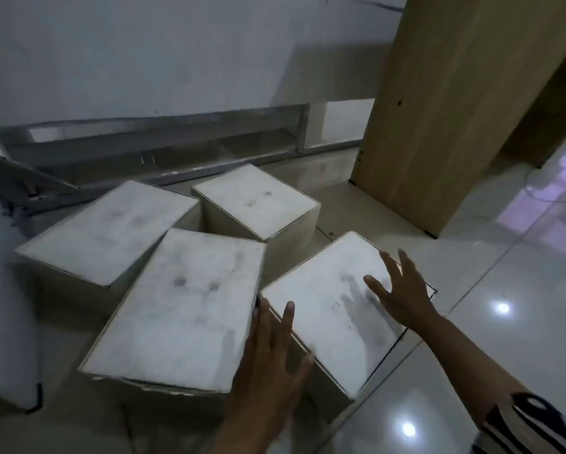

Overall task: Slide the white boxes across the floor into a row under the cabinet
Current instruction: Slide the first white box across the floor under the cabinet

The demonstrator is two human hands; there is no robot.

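I am pressing my left hand (268, 352) flat against the near side of the nearest white box (334, 306), fingers straight, while my right hand (403, 290) is spreading open over its top, neither grip curling round anything. Three other boxes (180, 303) are crowding at ten o'clock, the cabinet (445, 119) standing at one o'clock. Pushing off-centre, I am likely to swing this box into its neighbours.

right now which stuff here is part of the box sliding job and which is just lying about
Part of the job:
- four white boxes: near right, near left, far left, far right
- left hand and right hand, both at the near right box
- wooden cabinet panel

Just lying about:
- metal frame by the wall
- tiled floor
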